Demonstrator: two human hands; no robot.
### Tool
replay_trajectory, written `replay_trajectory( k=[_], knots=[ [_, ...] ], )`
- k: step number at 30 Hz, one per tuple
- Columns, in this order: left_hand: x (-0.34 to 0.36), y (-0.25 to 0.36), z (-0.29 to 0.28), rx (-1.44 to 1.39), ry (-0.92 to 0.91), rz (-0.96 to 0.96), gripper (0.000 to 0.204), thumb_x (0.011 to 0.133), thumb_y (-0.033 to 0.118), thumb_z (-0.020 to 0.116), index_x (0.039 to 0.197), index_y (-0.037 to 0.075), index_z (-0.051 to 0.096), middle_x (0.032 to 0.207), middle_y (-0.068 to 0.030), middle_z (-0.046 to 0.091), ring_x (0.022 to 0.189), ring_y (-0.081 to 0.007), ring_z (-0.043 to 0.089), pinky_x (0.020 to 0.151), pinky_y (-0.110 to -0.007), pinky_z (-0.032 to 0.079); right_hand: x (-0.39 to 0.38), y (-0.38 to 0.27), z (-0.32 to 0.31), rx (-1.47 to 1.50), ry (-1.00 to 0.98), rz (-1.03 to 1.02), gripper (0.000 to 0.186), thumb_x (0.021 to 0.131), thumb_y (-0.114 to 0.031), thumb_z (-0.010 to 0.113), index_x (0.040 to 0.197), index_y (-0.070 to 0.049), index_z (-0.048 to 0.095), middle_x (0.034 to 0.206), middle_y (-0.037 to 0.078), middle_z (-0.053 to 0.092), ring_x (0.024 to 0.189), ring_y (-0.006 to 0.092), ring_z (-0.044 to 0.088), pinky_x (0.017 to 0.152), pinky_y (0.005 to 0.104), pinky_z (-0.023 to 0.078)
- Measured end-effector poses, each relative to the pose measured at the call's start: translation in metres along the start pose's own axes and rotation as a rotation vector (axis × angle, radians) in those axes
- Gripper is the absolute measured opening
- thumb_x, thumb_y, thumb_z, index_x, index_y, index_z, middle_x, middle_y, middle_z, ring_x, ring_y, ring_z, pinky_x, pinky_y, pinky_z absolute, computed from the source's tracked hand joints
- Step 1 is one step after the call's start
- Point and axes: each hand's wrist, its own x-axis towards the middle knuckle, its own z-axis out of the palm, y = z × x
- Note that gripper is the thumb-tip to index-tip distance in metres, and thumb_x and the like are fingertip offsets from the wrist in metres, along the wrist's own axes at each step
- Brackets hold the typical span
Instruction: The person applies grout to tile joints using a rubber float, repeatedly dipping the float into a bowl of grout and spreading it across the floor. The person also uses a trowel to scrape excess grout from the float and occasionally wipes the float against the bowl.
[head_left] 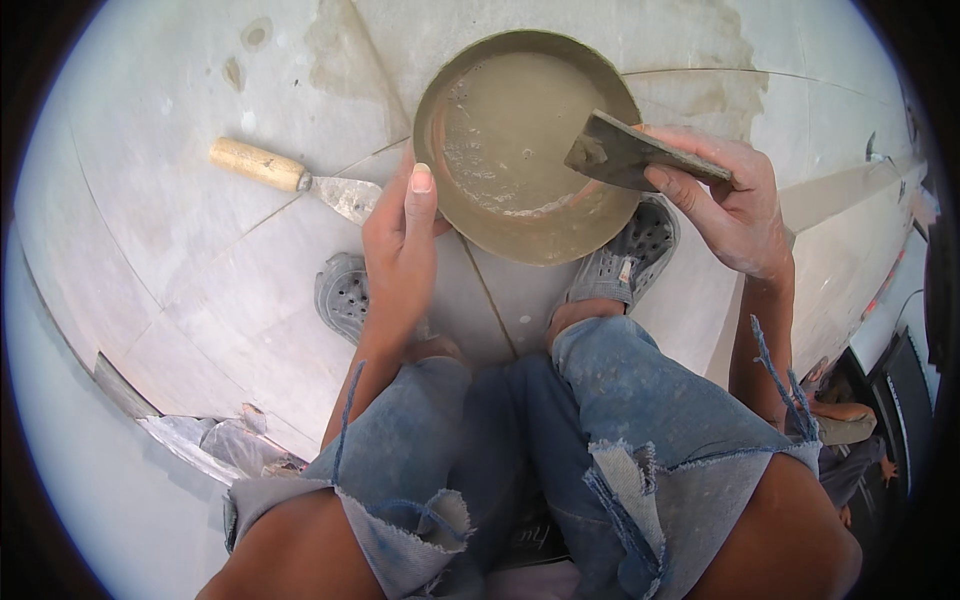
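Observation:
A round bowl point(540, 243) of wet grey-green slurry stands on the floor in front of my feet. My left hand point(402, 222) is at its left wall, thumb up along the outside and the fingers partly hidden behind it, gripping the side. My right hand point(730, 190) pinches a flat dark scraper blade point(632, 155) between thumb and fingers. The blade reaches over the bowl's right rim, above the slurry, with wet smears on its corner. Just left of my left hand lies a trowel point(258, 163) with a wooden handle, its metal blade partly hidden behind that hand.
Pale floor tiles point(200, 270) with dark joints and damp stains spread all round. My feet in grey clogs point(628, 250) flank the bowl's near side. Crumpled clear plastic point(225, 445) lies at the lower left. Another person point(850, 440) is partly visible at the right edge.

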Motion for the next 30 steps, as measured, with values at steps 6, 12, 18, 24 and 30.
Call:
replay_trajectory(
  k=[6, 12, 18, 24, 30],
  knots=[
    [0.001, -0.011, -0.006, 0.159, 0.015, 0.071, 0.060, 0.119, 0.043, 0.042, 0.155, -0.002, 0.054, 0.137, -0.0188, 0.067, 0.120, -0.0256, 0.070, 0.094, -0.040, 0.066, -0.028, 0.013, 0.006, -0.146, 0.409, -0.085, 0.037, 0.098, 0.010, 0.069, 0.136, 0.007, 0.069, 0.129, 0.020, 0.077, 0.118, 0.0263, 0.074, 0.104, 0.0356, 0.057],
    [-0.001, -0.014, -0.011, 0.160, 0.033, 0.069, 0.056, 0.119, 0.041, 0.045, 0.155, -0.001, 0.056, 0.141, -0.0187, 0.065, 0.125, -0.0272, 0.068, 0.095, -0.041, 0.066, -0.033, 0.038, 0.034, -0.518, 0.362, -0.462, 0.038, 0.089, -0.001, 0.079, 0.126, 0.001, 0.073, 0.134, 0.023, 0.074, 0.130, 0.0411, 0.070, 0.112, 0.0496, 0.055],
    [0.003, -0.019, -0.014, 0.192, 0.023, 0.073, 0.055, 0.118, 0.039, 0.048, 0.153, -0.002, 0.058, 0.142, -0.0187, 0.065, 0.124, -0.0273, 0.069, 0.096, -0.041, 0.065, -0.040, 0.069, 0.051, -0.705, 0.365, -0.525, 0.022, 0.092, -0.011, 0.073, 0.112, -0.005, 0.080, 0.133, 0.019, 0.075, 0.138, 0.0379, 0.065, 0.124, 0.0536, 0.044],
    [0.003, -0.018, -0.015, 0.184, 0.025, 0.072, 0.054, 0.118, 0.038, 0.050, 0.151, -0.003, 0.059, 0.138, -0.0173, 0.066, 0.120, -0.0260, 0.070, 0.095, -0.040, 0.066, -0.030, 0.069, 0.057, -0.780, 0.408, -0.488, 0.024, 0.092, -0.011, 0.072, 0.114, -0.007, 0.081, 0.133, 0.016, 0.076, 0.140, 0.0338, 0.064, 0.125, 0.0515, 0.043],
    [0.004, -0.020, -0.016, 0.191, 0.025, 0.093, 0.053, 0.118, 0.038, 0.050, 0.148, -0.004, 0.061, 0.135, -0.0152, 0.066, 0.118, -0.0239, 0.070, 0.094, -0.039, 0.066, -0.019, 0.079, 0.052, -0.755, 0.388, -0.466, 0.031, 0.089, -0.007, 0.072, 0.119, -0.008, 0.081, 0.133, 0.015, 0.076, 0.136, 0.0347, 0.067, 0.121, 0.0513, 0.048]
  ],
)
